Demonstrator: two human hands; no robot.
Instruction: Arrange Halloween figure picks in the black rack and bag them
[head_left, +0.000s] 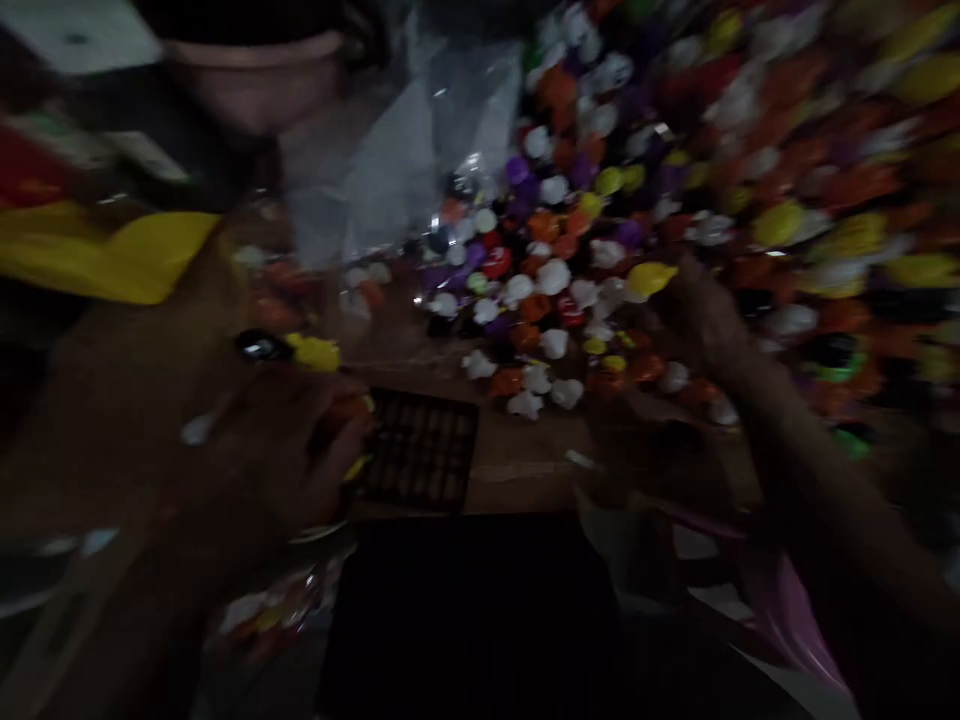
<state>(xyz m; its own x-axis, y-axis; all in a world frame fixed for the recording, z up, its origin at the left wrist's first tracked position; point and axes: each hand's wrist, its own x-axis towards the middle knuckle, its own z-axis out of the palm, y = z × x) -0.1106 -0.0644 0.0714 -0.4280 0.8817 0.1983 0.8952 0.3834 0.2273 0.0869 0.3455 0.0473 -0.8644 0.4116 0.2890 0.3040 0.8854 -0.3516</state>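
The picture is dark and blurred by motion. My left hand (281,440) is curled at the left, closed around small yellow and orange plastic pieces whose shape I cannot make out. A yellow piece (313,352) and a shiny black piece (262,346) show just beyond its fingers. My right hand (701,310) reaches into a big pile of small coloured pieces (553,277), its fingertips closed on a yellow piece (651,280). Beside my left hand lies a dark gridded tray (420,450).
Clear plastic bags (390,170) lie beyond the tray. At the far left are a yellow sheet or bag (112,255) and a pink tub (259,85). Bagged small pieces (274,615) sit near the front edge, with pink material (802,620) at lower right.
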